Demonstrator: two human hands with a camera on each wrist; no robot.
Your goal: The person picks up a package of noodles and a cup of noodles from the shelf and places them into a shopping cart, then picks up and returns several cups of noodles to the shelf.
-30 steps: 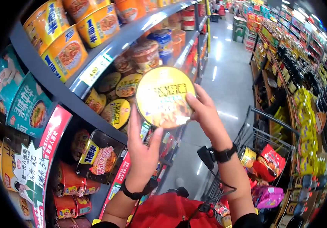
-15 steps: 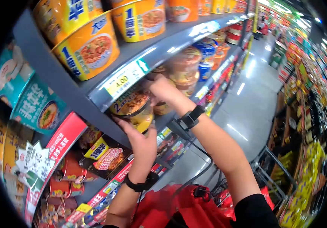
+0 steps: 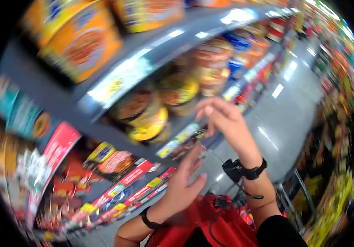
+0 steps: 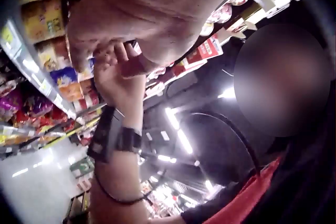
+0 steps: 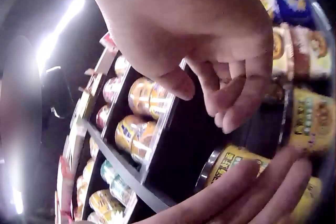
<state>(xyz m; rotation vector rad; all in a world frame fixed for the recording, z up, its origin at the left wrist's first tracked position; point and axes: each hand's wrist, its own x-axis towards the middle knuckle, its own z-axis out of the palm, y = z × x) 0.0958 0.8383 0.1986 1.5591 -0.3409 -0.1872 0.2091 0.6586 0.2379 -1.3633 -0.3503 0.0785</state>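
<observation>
Both hands are empty, in front of a shelf of noodle cups. My left hand (image 3: 184,183) is low with fingers extended, below the shelf edge. To its upper right, my right hand (image 3: 226,123) hangs with loosely bent fingers. Stacked yellow-and-black cups (image 3: 149,125) stand at the front of the middle shelf, with another yellow-topped cup (image 3: 181,91) to their right. In the right wrist view, my right hand (image 5: 194,29) is above a yellow cup (image 5: 236,162), and my left hand's fingers (image 5: 252,192) overlap the cups in view without visible grip.
The upper shelf edge (image 3: 160,51) juts out above the cups, with orange tubs (image 3: 84,45) on it. Teal tubs (image 3: 29,117) and a red sign strip (image 3: 55,150) are at left. A metal cart (image 3: 298,197) stands at lower right, beside the aisle floor (image 3: 263,123).
The round yellow-lidded cup held earlier in both hands is no longer in them. Both hands went to the shelf cups, then drew back down and right, letting go. The head view shifted.
</observation>
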